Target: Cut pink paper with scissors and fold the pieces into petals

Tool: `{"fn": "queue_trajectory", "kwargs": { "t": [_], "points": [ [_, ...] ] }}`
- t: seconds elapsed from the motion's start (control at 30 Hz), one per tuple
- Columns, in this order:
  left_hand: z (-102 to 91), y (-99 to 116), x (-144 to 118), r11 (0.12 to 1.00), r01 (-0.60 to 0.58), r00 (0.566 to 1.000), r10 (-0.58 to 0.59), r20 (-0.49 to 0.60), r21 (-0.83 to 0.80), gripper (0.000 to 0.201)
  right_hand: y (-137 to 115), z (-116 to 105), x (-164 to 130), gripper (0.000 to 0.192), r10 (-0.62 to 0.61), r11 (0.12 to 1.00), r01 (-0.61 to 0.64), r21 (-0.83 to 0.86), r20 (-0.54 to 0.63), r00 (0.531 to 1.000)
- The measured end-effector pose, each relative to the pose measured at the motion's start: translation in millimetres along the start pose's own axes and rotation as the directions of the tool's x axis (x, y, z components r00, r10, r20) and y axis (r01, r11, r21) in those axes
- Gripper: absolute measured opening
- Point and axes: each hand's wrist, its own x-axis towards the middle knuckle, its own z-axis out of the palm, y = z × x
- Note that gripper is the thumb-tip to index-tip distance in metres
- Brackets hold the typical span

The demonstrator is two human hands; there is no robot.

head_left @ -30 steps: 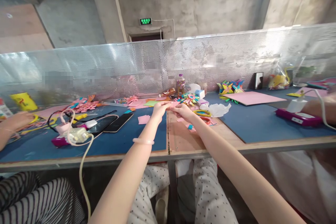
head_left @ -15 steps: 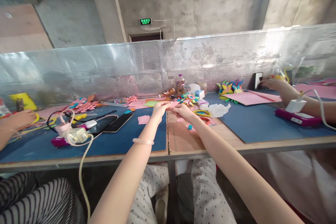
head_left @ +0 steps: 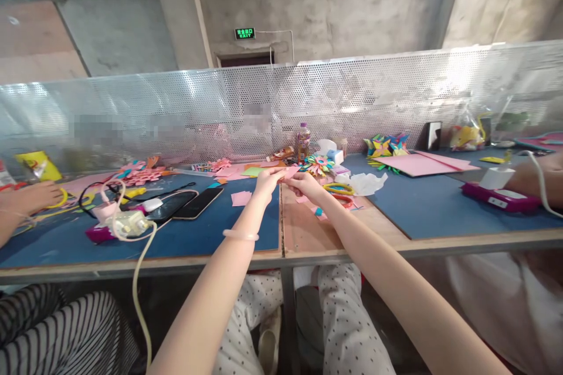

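Careful: your left hand (head_left: 267, 180) and right hand (head_left: 304, 183) both pinch the small pink paper (head_left: 290, 173) just above the table (head_left: 303, 234), so uneven pulling could tear or crease it crookedly.

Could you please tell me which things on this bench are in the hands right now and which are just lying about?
In hand:
- left hand and right hand, both pinching the pink paper piece

Lying about:
- phone
- bottle
- paper flower
- pink sheet
- white charger
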Motion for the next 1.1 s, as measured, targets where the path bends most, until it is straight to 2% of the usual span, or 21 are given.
{"fn": "queue_trajectory", "kwargs": {
  "t": [0.2, 0.47, 0.6, 0.83, 1.1],
  "points": [
    [1.0, 3, -2, 0.999, 0.036, 0.999, -0.036, -0.028, -0.004, 0.017, 0, 2, 1, 0.039, 0.012, 0.999, -0.013, -0.032, -0.024, 1.0],
    [-0.3, -9, 5, 0.997, -0.039, 0.999, 0.04, 0.022, -0.062, 0.026, 2, -2, 2, 0.037, -0.01, 1.0, 0.009, -0.024, -0.046, 0.999],
    [-2.1, -13, 7, 0.996, -0.052, 0.999, 0.052, -0.001, -0.076, 0.027, 1, 0, 0, 0.04, -0.009, 0.999, 0.007, -0.034, -0.063, 0.998],
    [-3.2, -10, 6, 0.996, -0.018, 0.999, 0.015, -0.041, -0.085, 0.024, -2, 0, -1, 0.039, -0.011, 0.999, 0.01, -0.039, -0.033, 0.999],
    [-3.7, -8, 4, 0.997, -0.044, 0.998, 0.041, -0.049, -0.06, 0.024, -6, 0, -2, 0.04, 0.001, 1.0, -0.001, -0.015, -0.026, 1.0]
  ]
}}
